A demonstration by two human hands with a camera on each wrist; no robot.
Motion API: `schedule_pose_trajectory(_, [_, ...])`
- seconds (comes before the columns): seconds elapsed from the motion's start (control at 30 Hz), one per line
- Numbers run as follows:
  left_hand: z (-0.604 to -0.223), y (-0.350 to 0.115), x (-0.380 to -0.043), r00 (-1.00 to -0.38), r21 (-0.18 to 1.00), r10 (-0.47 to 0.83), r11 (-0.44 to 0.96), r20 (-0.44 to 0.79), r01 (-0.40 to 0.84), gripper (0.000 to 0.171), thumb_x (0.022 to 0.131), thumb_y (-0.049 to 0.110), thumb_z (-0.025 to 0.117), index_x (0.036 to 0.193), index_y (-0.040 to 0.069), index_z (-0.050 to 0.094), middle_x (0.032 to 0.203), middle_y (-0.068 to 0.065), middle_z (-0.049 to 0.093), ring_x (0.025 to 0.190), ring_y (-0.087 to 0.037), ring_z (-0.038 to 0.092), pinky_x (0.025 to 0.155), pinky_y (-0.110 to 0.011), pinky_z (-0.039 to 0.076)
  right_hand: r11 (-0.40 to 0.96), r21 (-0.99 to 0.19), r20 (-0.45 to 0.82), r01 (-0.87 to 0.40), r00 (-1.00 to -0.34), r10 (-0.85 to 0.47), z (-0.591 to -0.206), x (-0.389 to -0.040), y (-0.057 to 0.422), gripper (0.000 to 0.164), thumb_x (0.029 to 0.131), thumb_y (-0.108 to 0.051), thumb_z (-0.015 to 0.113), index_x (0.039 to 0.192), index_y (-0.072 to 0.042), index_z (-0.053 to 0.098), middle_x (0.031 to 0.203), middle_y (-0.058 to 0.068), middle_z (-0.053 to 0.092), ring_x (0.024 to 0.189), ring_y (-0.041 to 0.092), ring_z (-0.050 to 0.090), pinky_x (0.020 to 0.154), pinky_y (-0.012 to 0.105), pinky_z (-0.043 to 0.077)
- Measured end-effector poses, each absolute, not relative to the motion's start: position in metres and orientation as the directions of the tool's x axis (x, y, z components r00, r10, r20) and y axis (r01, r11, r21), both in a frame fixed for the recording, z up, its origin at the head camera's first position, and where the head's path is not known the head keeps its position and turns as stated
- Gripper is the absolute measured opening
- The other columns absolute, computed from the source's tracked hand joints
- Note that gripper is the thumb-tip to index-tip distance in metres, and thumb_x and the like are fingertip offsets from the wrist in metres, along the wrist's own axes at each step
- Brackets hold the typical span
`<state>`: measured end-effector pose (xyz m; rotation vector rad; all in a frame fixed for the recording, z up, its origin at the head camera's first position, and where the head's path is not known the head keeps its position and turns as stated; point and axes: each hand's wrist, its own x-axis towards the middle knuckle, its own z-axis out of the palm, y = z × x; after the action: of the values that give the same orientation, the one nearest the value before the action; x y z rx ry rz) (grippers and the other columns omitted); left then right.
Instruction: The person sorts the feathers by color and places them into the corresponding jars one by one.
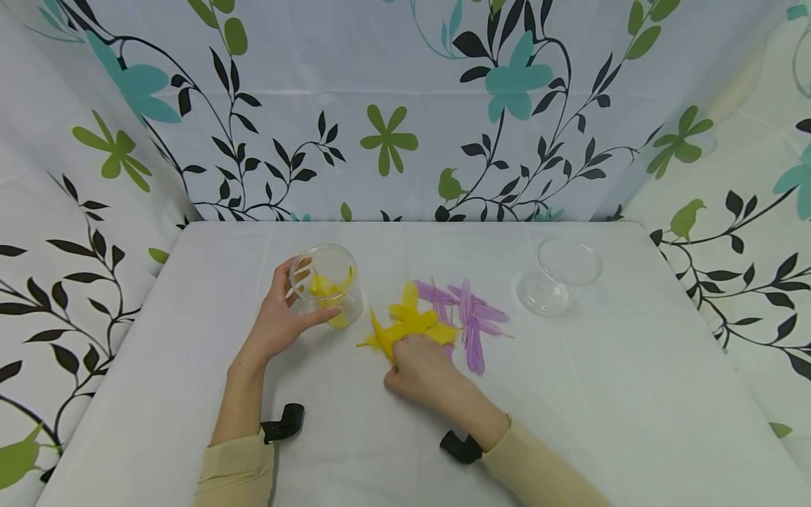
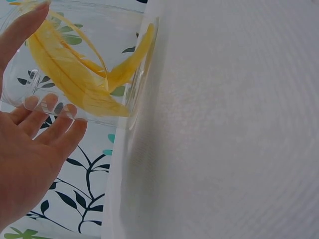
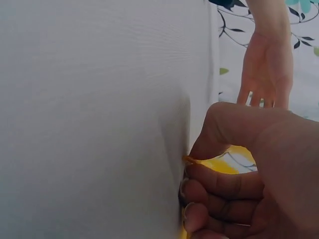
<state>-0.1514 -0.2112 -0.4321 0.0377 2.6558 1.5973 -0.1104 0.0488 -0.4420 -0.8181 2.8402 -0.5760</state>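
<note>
My left hand (image 1: 279, 329) holds a transparent plastic cup (image 1: 356, 304) at the left of the table, thumb on the near side and fingers around the far left side. Yellow feathers (image 2: 75, 74) lie inside it, showing through the wall in the left wrist view. Right of the cup, my right hand (image 1: 426, 370) is down at the tabletop over a pile of yellow feathers (image 1: 410, 320). In the right wrist view its thumb and index finger pinch a yellow feather (image 3: 222, 165) by its thin end. Purple feathers (image 1: 472, 327) lie just beyond, partly under the yellow ones.
A second transparent cup (image 1: 550, 290) stands at the right, past the purple feathers. White cloth covers the table (image 1: 608, 394). A patterned curtain (image 1: 342, 70) hangs along the back and both sides. Black wrist cameras (image 1: 285, 422) sit near the sleeves.
</note>
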Motion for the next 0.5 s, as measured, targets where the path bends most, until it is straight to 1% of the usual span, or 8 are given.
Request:
schedule_pose_trajectory(0.07, [-0.432,-0.211,-0.152,-0.999,0.884,0.041,0.467,-0.028,-0.005,0.110,0.077,0.042,0.086,0.158,0.025,0.015,0.161,-0.006,0.030,0.149,-0.031,0.027,0.121,-0.056,0.026,0.778,-0.425,-0.030,-0.462,-0.852,-0.523,-0.443,-0.110,0.051,0.033,0.073,-0.009,0.064,0.053,-0.015,0.039,0.059,-0.005,0.024,0.053,0.010,0.025,0.043,0.022,0.022])
schedule_pose_trajectory(0.13, [-0.432,-0.211,-0.152,-0.999,0.884,0.039,0.467,-0.031,-0.009,0.110,0.076,0.043,0.086,0.158,0.024,0.015,0.161,-0.005,0.030,0.149,-0.031,0.027,0.121,-0.056,0.026,0.765,-0.477,-0.040,-0.432,-0.859,-0.510,-0.444,-0.111,0.054,0.030,0.075,-0.010,0.064,0.055,-0.014,0.042,0.058,-0.006,0.026,0.052,0.009,0.026,0.043,0.022,0.024])
schedule_pose_trajectory(0.23, [-0.431,-0.211,-0.152,-0.999,0.886,0.040,0.464,-0.031,-0.009,0.110,0.076,0.043,0.086,0.158,0.023,0.015,0.161,-0.005,0.030,0.149,-0.031,0.027,0.121,-0.056,0.026,0.735,-0.564,-0.059,-0.376,-0.870,-0.490,-0.444,-0.112,0.060,0.022,0.078,-0.015,0.067,0.063,-0.015,0.052,0.058,-0.008,0.037,0.052,0.008,0.035,0.045,0.020,0.032])
schedule_pose_trajectory(0.37, [-0.431,-0.211,-0.151,-0.999,0.887,0.043,0.462,-0.033,-0.009,0.110,0.076,0.042,0.086,0.158,0.022,0.015,0.161,-0.006,0.030,0.149,-0.031,0.027,0.121,-0.056,0.026,0.676,-0.650,-0.034,-0.347,-0.875,-0.482,-0.439,-0.115,0.068,0.011,0.082,-0.018,0.072,0.076,-0.014,0.064,0.067,-0.007,0.055,0.060,0.007,0.049,0.056,0.019,0.046])
schedule_pose_trajectory(0.5, [-0.429,-0.211,-0.151,-0.998,0.889,0.046,0.458,-0.035,-0.010,0.110,0.077,0.042,0.086,0.158,0.021,0.015,0.160,-0.007,0.030,0.149,-0.031,0.027,0.121,-0.056,0.026,0.597,-0.733,0.024,-0.326,-0.890,-0.456,-0.425,-0.118,0.075,0.007,0.083,-0.014,0.074,0.079,-0.012,0.069,0.071,-0.005,0.062,0.065,0.008,0.056,0.062,0.020,0.052])
